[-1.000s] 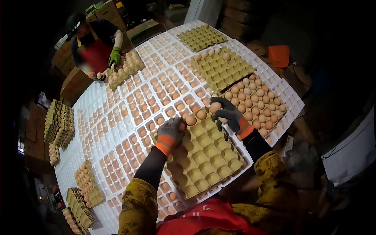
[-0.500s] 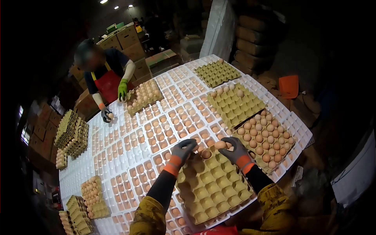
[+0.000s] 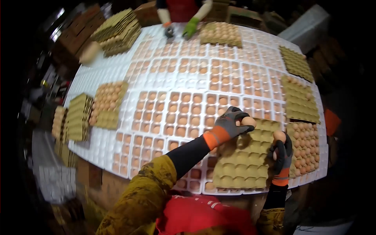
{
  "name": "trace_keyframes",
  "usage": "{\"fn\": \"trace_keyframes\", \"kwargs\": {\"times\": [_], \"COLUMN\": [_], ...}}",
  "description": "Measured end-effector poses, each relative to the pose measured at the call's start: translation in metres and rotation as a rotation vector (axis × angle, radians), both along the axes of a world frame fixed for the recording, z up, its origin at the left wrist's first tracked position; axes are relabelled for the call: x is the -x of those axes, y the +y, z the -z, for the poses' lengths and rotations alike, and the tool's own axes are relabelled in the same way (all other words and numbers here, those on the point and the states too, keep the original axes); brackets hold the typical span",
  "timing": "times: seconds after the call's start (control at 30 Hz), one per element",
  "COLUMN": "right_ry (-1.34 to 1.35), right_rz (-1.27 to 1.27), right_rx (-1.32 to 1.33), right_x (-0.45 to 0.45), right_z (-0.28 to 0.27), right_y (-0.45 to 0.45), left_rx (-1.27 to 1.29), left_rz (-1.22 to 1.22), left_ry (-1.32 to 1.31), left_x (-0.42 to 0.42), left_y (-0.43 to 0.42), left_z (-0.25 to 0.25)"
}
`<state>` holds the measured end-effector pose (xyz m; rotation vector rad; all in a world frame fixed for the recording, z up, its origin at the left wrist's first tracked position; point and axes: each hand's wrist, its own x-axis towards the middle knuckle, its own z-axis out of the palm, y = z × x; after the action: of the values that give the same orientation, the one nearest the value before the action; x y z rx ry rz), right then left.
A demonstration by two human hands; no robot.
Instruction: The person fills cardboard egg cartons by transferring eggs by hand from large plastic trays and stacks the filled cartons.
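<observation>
My left hand (image 3: pixel 234 122), in a dark glove with an orange cuff, closes its fingers on a brown egg (image 3: pixel 248 122). It is above the far left part of a yellowish cardboard egg tray (image 3: pixel 243 174), whose visible near cups hold no eggs. My right hand (image 3: pixel 282 154), gloved alike, is at the tray's right side, gripping another egg (image 3: pixel 279 136) at its fingertips. A further egg (image 3: pixel 275 156) shows partly by the fingers of that hand. Beneath the cardboard tray are white plastic trays (image 3: pixel 166 92) with eggs in their pockets.
To the right lies a cardboard tray full of eggs (image 3: pixel 305 147), with a partly filled tray (image 3: pixel 299 102) beyond it. Tray stacks (image 3: pixel 117 31) stand at the far left and a stack (image 3: pixel 79 115) at near left. Across the table, a co-worker's green-gloved hand (image 3: pixel 191 27) is by another egg tray (image 3: pixel 221 33).
The view has swung left and down. My hands have moved apart: the left now holds an egg over the tray, and the right has shifted to its right side with eggs.
</observation>
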<state>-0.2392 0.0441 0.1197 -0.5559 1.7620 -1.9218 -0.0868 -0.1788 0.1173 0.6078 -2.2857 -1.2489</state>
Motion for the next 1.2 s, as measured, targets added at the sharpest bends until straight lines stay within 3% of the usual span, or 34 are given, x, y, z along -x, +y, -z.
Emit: {"fn": "trace_keyframes", "kwargs": {"times": [0.07, 0.13, 0.17, 0.2, 0.27, 0.33, 0.43, 0.5, 0.6, 0.67, 0.7, 0.8, 0.83, 0.87, 1.0, 1.07, 1.13, 1.2], "right_ry": [0.048, -0.023, 0.162, -0.125, 0.045, 0.507, 0.631, 0.756, 0.936, 1.033, 1.028, 0.765, 0.535, 0.095, 0.050, -0.202, -0.220, 0.179], "right_rz": [-0.124, -0.305, -0.392, -0.503, -0.697, -0.855, -1.015, -0.980, -0.881, -0.861, -0.841, -0.755, -0.725, -0.730, -0.799, -0.758, -0.618, -0.564], "right_rx": [-0.048, -0.145, -0.218, -0.270, -0.219, -0.142, -0.189, -0.167, -0.362, -0.536, -0.500, -0.273, -0.219, -0.314, -0.222, -0.247, 0.011, 0.079], "right_x": [-0.046, -0.088, -0.116, -0.151, -0.207, -0.266, -0.344, -0.389, -0.437, -0.452, -0.455, -0.454, -0.454, -0.451, -0.444, -0.437, -0.435, -0.438], "right_z": [-0.021, -0.016, -0.015, -0.029, -0.001, 0.006, 0.027, 0.049, 0.067, 0.077, 0.084, 0.100, 0.104, 0.107, 0.121, 0.120, 0.129, 0.136], "right_y": [-0.030, -0.060, -0.081, -0.105, -0.150, -0.201, -0.271, -0.313, -0.360, -0.379, -0.383, -0.398, -0.407, -0.416, -0.441, -0.446, -0.458, -0.472], "left_rx": [-0.094, -0.225, -0.259, -0.300, -0.205, -0.186, -0.084, -0.145, -0.134, 0.001, 0.006, 0.170, 0.111, 0.107, 0.229, 0.155, 0.196, -0.035], "left_rz": [-0.145, -0.312, -0.349, -0.534, -0.708, -0.968, -1.067, -1.123, -1.068, -1.009, -0.994, -0.912, -0.874, -0.839, -0.846, -0.855, -0.829, -0.873], "left_ry": [0.059, -0.054, 0.023, 0.033, 0.004, -0.097, -0.123, -0.081, -0.183, -0.227, -0.256, -0.563, -0.672, -0.667, -0.579, -0.497, -0.333, 0.035], "left_x": [-0.080, -0.175, -0.229, -0.275, -0.376, -0.455, -0.547, -0.572, -0.579, -0.561, -0.547, -0.532, -0.527, -0.527, -0.545, -0.556, -0.565, -0.573], "left_y": [-0.011, -0.018, -0.021, -0.019, -0.019, -0.011, -0.005, -0.002, -0.012, -0.034, -0.046, -0.084, -0.093, -0.095, -0.099, -0.104, -0.108, -0.118], "left_z": [0.012, 0.023, 0.027, 0.046, 0.059, 0.049, 0.063, 0.061, 0.070, 0.058, 0.050, 0.070, 0.072, 0.076, 0.097, 0.098, 0.099, 0.105]}}
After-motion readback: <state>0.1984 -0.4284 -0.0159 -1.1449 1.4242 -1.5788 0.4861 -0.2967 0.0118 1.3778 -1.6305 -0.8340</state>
